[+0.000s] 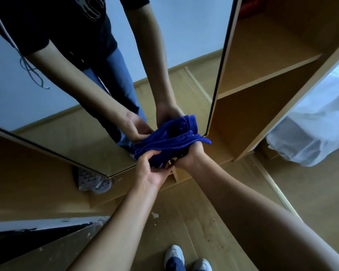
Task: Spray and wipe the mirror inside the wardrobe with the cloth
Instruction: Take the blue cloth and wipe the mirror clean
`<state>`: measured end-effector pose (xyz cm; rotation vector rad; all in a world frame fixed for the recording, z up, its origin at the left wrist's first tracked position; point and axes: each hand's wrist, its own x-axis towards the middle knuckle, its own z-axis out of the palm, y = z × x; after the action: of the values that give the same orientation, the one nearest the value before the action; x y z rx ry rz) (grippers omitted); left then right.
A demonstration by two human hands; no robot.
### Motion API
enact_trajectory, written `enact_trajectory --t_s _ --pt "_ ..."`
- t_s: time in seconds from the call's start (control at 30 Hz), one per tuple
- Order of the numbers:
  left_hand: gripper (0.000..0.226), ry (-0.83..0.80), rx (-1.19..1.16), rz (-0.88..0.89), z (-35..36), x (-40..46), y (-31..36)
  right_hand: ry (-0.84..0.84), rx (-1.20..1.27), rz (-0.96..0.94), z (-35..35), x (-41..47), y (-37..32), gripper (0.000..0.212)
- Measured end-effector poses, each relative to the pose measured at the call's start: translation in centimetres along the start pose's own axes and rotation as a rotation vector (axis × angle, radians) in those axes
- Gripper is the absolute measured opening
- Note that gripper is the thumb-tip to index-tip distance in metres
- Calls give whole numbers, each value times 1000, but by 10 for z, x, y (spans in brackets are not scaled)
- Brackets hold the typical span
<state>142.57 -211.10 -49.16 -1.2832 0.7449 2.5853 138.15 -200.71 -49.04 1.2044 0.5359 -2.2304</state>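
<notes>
- Glass first: the mirror (70, 106) fills the left, reflecting arms and cloth; streaks or spray wet can't be judged from here.
- Left hand (151, 169) comes up from below, fingers (155, 153) curled and pinching the blue cloth (164, 145).
- Right hand (190, 155) grips the other end, fingers hidden in the folds.
- Cloth is bunched between both hands, at the mirror's lower corner.
- No spray bottle in view, so spraying looks done or skipped; wiping seemingly remains.
- Wardrobe shelf (270, 73) stands right.
</notes>
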Motion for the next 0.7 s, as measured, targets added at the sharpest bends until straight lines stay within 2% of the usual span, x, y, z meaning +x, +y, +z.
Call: enact_trajectory --t_s 0.23,0.4,0.47,0.6,0.7 --pt "23 16 125 -42 28 3 -15 -122 98 11 -12 -13 -33 57" --pt "43 -21 191 -63 48 5 -32 6 31 -106 -22 -15 -60 45" --pt "41 -26 191 -70 46 6 -32 47 43 -130 -24 -11 -59 40" --pt "37 -7 182 -93 33 2 -23 20 100 -147 -20 -2 -39 35" --pt "22 16 140 -85 16 0 -10 -7 96 -117 -14 1 -17 38"
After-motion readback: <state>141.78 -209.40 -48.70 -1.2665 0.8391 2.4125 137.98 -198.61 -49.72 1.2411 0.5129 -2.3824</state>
